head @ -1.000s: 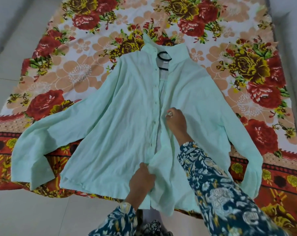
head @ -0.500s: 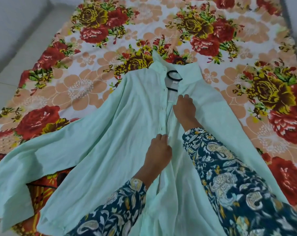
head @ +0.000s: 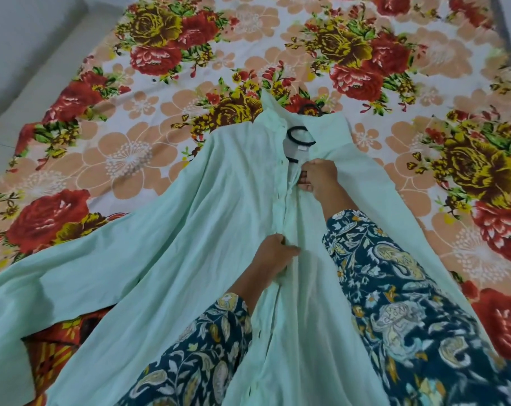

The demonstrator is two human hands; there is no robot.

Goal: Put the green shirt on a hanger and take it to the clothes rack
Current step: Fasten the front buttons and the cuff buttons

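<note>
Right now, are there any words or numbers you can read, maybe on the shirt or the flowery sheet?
No text can be read anywhere in this picture.
The small white tag inside the collar of the green shirt: too small and blurred to read.
The flowered sheet: only flowers, no letters or numbers.

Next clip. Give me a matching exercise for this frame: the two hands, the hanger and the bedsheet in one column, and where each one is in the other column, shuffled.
Things
1. left hand
2. right hand
3. black hanger
4. floral bedsheet

Places
A. spread beneath the green shirt
B. showing in the shirt's open neck
C. holding the button placket just below the collar
D. pinching the placket farther down, nearer the person

Pairs: 1-D, 2-C, 3-B, 4-A
</note>
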